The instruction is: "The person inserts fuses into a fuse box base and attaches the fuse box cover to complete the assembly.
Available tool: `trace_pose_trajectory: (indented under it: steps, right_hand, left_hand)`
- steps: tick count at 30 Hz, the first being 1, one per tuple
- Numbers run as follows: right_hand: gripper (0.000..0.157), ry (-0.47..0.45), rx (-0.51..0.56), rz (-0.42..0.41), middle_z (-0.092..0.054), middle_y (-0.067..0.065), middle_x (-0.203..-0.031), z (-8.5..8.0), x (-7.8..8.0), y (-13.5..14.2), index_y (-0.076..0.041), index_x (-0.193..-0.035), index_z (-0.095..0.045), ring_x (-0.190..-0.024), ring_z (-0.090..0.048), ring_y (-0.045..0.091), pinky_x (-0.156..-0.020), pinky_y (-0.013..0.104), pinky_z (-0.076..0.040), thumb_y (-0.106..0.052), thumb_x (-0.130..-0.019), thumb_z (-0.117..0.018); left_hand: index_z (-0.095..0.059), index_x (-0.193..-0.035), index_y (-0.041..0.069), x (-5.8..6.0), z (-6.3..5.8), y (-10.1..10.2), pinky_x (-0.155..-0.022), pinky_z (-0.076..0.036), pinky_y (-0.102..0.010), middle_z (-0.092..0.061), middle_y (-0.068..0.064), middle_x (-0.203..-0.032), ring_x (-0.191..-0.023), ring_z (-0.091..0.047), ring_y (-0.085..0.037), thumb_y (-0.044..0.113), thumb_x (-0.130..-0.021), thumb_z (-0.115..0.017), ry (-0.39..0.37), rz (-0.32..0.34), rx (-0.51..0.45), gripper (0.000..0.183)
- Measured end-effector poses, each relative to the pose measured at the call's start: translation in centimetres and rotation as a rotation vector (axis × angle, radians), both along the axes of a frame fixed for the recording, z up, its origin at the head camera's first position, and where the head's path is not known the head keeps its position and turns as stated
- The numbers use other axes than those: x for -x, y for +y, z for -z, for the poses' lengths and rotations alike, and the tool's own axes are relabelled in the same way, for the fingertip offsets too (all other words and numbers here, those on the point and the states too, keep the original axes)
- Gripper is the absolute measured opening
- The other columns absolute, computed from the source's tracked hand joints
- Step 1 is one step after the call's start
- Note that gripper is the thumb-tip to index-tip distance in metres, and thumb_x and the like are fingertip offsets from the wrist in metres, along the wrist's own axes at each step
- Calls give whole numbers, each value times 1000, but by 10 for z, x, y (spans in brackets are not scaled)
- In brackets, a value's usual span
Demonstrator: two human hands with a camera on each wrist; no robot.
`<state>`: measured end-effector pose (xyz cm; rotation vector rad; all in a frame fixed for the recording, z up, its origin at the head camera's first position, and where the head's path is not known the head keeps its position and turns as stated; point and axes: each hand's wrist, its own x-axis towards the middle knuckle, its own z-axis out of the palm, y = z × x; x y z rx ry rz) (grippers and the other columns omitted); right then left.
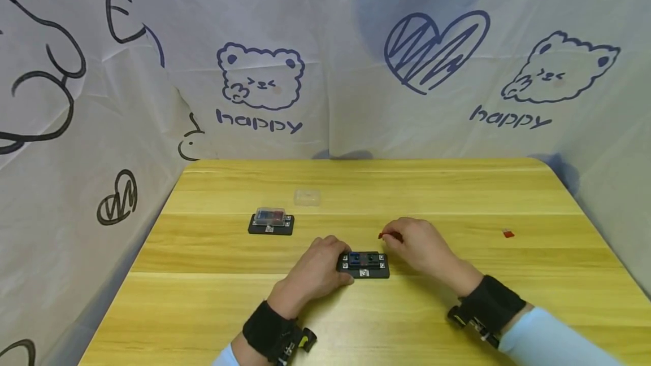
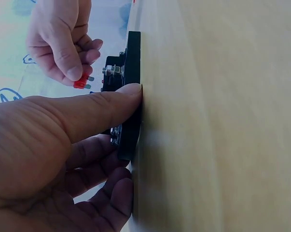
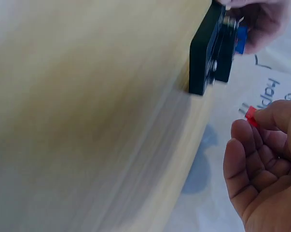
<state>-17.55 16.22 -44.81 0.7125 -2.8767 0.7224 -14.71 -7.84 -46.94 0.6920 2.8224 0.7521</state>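
A black fuse block with metal screw terminals sits flat on the table in the head view. Its left end is gripped by my left hand, thumb at the front edge and fingers at the back. A blue blade fuse is seated toward the block's left end. Just beyond the block's right end, my right hand pinches a red blade fuse between thumb and index finger. In the left wrist view, the red fuse's two metal prongs point toward the block, apart from it.
Behind and to the left stands a second fuse block under a clear cover, with blue and red fuses inside. A loose clear cover lies farther back. Another small red piece is on the wooden table at the right.
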Motion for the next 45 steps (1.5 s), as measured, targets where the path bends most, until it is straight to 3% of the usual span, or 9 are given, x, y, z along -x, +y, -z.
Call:
trace_pose_trajectory:
  steps: [6,20,34,45]
  right_hand:
    - [6,14,-6,-58,-69,-3,-87,1,-9,-9,-18,-92,-72,-75,-59,8,-65,32,-51,-20,-90,-67]
    - [5,91,-36,-136,-66,-7,-81,10,-13,-13,-17,-90,-72,-70,-55,5,-62,28,-50,-17,-87,-68]
    - [6,126,-42,-158,-68,-5,-84,10,-15,-15,-16,-92,-73,-73,-57,6,-64,29,-52,-17,-88,-68]
    - [4,136,-25,-118,-67,-8,-83,14,-17,-16,-19,-91,-72,-73,-58,5,-64,29,-52,-19,-88,-69]
  left_hand:
    - [-64,-115,12,1,0,0,-82,-47,-32,-60,0,-109,-93,-50,-17,33,-73,-81,0,0,-4,50]
    - [-64,-114,13,2,1,0,-83,-47,-32,-60,1,-108,-93,-49,-17,33,-73,-81,-2,-2,-6,48]
    - [-64,-113,13,2,2,0,-83,-47,-32,-60,1,-108,-93,-50,-17,33,-73,-81,7,3,-1,48]
    - [-65,-113,12,1,1,1,-83,-48,-32,-62,-1,-108,-93,-51,-18,33,-72,-83,40,9,4,49]
